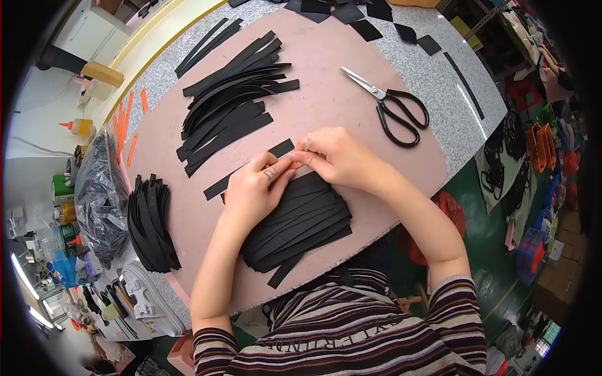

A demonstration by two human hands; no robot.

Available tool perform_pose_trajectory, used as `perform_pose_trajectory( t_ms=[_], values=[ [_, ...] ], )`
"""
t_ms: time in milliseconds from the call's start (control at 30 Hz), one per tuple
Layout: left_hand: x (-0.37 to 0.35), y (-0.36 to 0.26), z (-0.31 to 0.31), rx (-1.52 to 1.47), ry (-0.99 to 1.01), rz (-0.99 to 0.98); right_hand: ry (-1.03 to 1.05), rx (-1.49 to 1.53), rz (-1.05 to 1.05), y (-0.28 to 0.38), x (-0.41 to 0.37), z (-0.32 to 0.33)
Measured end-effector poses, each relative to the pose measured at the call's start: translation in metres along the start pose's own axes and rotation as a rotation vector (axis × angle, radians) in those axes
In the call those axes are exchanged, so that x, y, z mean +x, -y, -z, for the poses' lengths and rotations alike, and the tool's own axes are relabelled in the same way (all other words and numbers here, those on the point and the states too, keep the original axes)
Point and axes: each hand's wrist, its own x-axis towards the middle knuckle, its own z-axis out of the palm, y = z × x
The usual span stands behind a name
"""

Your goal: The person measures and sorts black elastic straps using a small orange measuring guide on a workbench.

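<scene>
My left hand (258, 182) and my right hand (329, 153) meet at the middle of the pink board (313, 100), fingertips pinched together on a small orange piece (298, 165). A single black strip (235, 178) lies flat on the board beside my left fingers, partly hidden by them. Just below my hands spreads a pile of black strips (301, 219). Another black pile (232, 100) lies further up the board, and a bundle of black strips (150, 222) stands to the left. Scissors with black handles (389, 106) rest partly open at the upper right.
Orange strips (123, 128) lie at the board's left edge, near a plastic-wrapped black bundle (102, 197). Black pieces (348, 12) are scattered along the table's far edge. A long thin black strip (464, 86) lies at the right. A grey case (147, 301) is at lower left.
</scene>
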Motion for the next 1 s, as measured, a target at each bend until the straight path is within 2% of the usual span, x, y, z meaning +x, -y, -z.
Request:
perform_pose_trajectory(
  t_ms=[67, 100, 133, 200, 233, 333, 433, 467, 533, 600, 633, 700, 800, 1000],
  values=[
    [0.001, 0.007, 0.010, -0.134, -0.128, 0.066, -0.111, -0.095, 0.143, 0.003, 0.001, -0.002],
    [0.000, 0.012, 0.019, -0.106, -0.248, 0.121, -0.171, -0.141, 0.211, 0.003, 0.001, -0.005],
    [0.000, 0.015, 0.028, -0.197, -0.357, 0.194, -0.071, -0.238, 0.311, 0.002, 0.002, -0.007],
    [-0.001, 0.025, 0.046, -0.057, -0.431, 0.173, 0.134, -0.425, 0.507, -0.003, 0.007, -0.017],
    [-0.002, 0.025, 0.051, -0.044, -0.418, 0.198, 0.209, -0.483, 0.560, -0.004, 0.009, -0.025],
    [-0.005, 0.026, 0.062, -0.008, -0.408, 0.240, 0.251, -0.380, 0.498, -0.005, 0.019, -0.027],
    [-0.007, 0.029, 0.063, -0.023, -0.360, 0.220, 0.216, -0.341, 0.550, 0.014, -0.004, -0.028],
    [-0.005, 0.028, 0.062, -0.044, -0.305, 0.211, 0.448, -0.349, 0.454, 0.025, -0.013, -0.025],
    [-0.002, 0.025, 0.052, -0.151, -0.139, 0.218, 0.267, -0.219, 0.424, 0.023, -0.025, -0.025],
    [0.003, 0.025, 0.034, -0.119, -0.068, 0.070, 0.019, -0.067, 0.109, 0.022, -0.027, -0.010],
    [0.005, 0.022, 0.027, -0.108, -0.045, 0.102, -0.198, 0.028, 0.057, 0.016, -0.019, -0.006],
    [0.006, 0.024, 0.021, -0.075, -0.033, 0.102, -0.283, 0.077, -0.141, 0.015, -0.007, 0.009],
    [0.008, 0.025, 0.021, -0.067, -0.015, 0.116, -0.241, 0.101, -0.203, -0.002, -0.004, 0.004],
    [0.008, 0.028, 0.021, -0.037, -0.009, 0.081, -0.141, 0.036, -0.070, -0.005, 0.025, -0.024]
  ],
)
